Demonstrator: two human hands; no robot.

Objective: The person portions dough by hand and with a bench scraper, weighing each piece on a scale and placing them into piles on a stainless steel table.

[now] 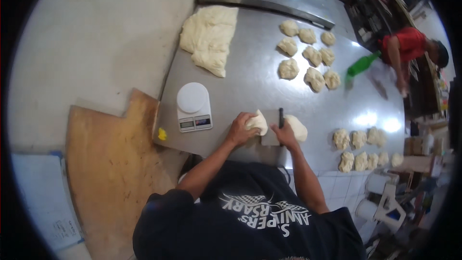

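Gripping soft dough [259, 122], the left hand [241, 129] flanks a flat scraper [270, 138].

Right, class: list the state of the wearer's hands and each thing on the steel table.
Left hand: curled around pale dough piece.
Right hand: gripping black-handled metal scraper.
Rounded pale dough lump: beside right hand.
Large pale dough slab: spread out, uneven.
Small pale dough lumps: separate, in two groups.
White digital scale, round-topped: lying flat; display unclear.
Green bottle: blurred, contents unclear.
Yellow scrap: crumpled-looking.
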